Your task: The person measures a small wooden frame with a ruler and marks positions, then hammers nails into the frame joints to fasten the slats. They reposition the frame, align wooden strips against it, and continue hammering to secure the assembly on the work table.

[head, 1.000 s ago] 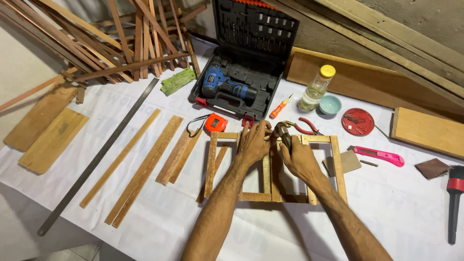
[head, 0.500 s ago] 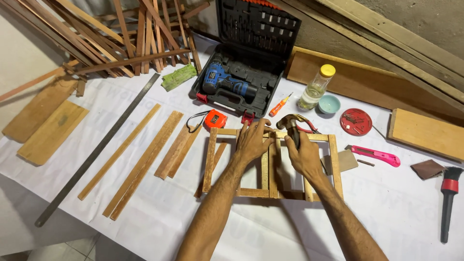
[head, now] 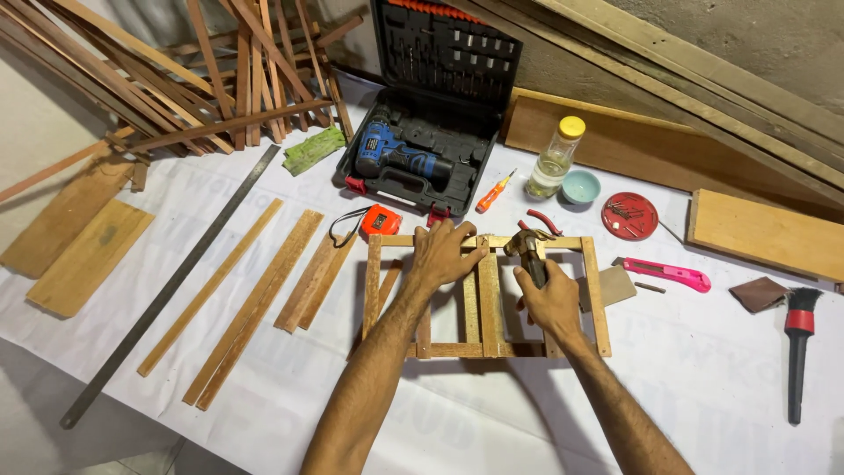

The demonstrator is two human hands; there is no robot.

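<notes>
- Hands meet over a small wooden frame lying flat on the white-covered surface, in front of an open drill case.
- Left hand lies spread, palm down, on the frame's top rail, fingers open and pressing rather than gripping.
- Right hand is closed around the handle of a hammer, whose head sits just at the top rail, beside the left fingertips.
- Frame looks light and stiff, made of thin slats; its joints probably give way easily, so it is best held flat by the rails near a corner, not lifted by one slat.
- Hammer looks head-heavy; a grip further down the handle would likely give more control.
- Loose wooden strips lie to the left, a long metal ruler beyond them, a pink utility knife and a brush to the right.
</notes>
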